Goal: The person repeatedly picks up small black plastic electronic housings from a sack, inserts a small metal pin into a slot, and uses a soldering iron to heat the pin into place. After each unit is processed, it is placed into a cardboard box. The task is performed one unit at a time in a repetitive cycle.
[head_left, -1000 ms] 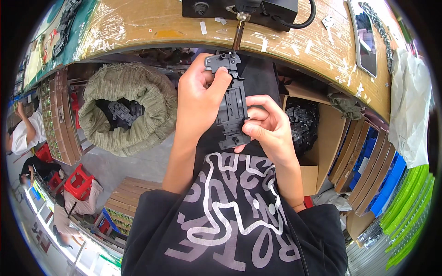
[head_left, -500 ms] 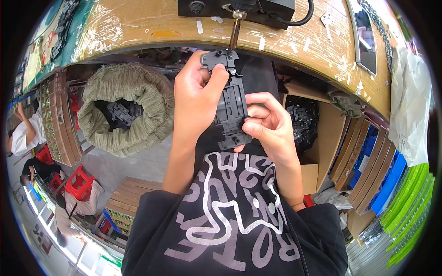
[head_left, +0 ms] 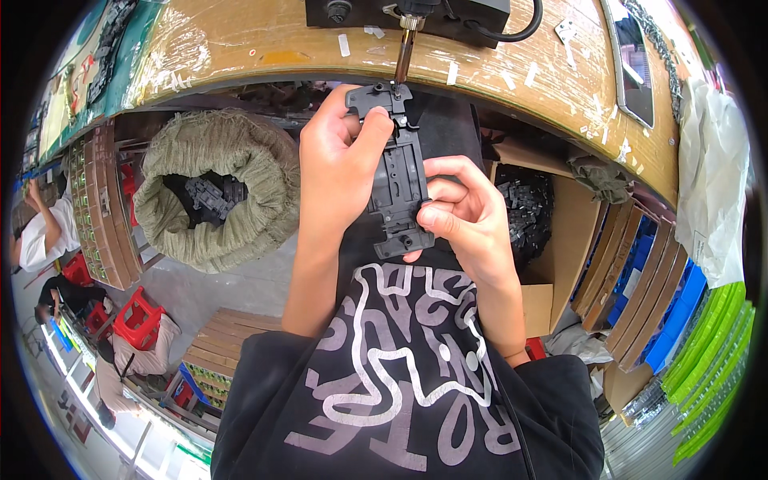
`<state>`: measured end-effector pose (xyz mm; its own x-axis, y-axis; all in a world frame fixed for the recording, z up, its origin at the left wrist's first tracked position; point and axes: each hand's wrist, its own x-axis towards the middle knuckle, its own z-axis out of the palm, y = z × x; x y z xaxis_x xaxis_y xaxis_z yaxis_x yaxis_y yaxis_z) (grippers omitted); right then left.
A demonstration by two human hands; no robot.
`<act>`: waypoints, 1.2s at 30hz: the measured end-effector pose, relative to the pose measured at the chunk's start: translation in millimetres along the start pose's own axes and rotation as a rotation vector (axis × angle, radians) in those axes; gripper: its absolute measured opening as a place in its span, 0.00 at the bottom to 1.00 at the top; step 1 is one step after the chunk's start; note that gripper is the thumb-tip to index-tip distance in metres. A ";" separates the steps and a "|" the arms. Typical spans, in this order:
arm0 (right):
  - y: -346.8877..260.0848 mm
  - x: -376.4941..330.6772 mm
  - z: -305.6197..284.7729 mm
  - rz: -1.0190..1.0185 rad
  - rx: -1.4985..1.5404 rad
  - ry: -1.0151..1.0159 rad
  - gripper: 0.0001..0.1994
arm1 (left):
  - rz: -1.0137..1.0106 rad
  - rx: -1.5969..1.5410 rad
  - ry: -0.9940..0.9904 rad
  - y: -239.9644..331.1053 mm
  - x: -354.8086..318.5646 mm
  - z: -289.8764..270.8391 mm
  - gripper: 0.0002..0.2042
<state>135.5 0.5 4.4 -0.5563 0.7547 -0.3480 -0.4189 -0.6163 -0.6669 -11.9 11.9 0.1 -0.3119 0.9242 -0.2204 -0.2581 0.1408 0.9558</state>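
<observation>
The left hand (head_left: 339,166) and right hand (head_left: 468,214) clamp a black part (head_left: 398,180), which hides some fingers beneath it.

Your wooden bench (head_left: 264,48), shiny under clear wrap (head_left: 188,44), carries a black box (head_left: 364,14) ahead of you, scattered white scraps (head_left: 531,74), and a flat glossy panel (head_left: 630,64) toward your right.

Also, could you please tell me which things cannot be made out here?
All in the head view:
Black part: its underside faces away from the camera.
Left hand: most fingers are hidden behind the black part.
Driver tool: its top is cut off by the upper edge.
Dark pieces in the cardboard box: too small to tell apart.
</observation>
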 end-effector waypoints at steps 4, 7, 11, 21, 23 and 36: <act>-0.3 0.2 0.1 -0.005 0.000 0.004 0.17 | -0.007 0.013 0.004 0.5 0.2 0.1 0.07; -0.7 0.3 0.5 -0.006 -0.006 0.007 0.17 | 0.004 -0.021 0.001 0.5 0.0 1.6 0.07; 1.0 0.0 0.9 -0.042 -0.051 0.013 0.18 | 0.006 -0.045 -0.001 0.6 0.1 2.6 0.06; 0.1 0.7 0.3 -0.009 -0.019 0.006 0.17 | 0.007 -0.008 -0.007 -0.1 1.4 -0.1 0.07; 1.6 1.0 -1.2 -0.006 -0.020 0.002 0.17 | 0.018 -0.008 -0.010 -1.9 1.9 0.0 0.07; 7.3 -2.6 -4.3 0.038 -0.019 -0.006 0.17 | -0.013 0.022 -0.003 -8.2 -5.3 -5.0 0.06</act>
<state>137.0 -5.0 -2.3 -0.5759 0.7293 -0.3694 -0.3836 -0.6401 -0.6657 -12.6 4.1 -7.6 -0.3063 0.9232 -0.2322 -0.2416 0.1606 0.9570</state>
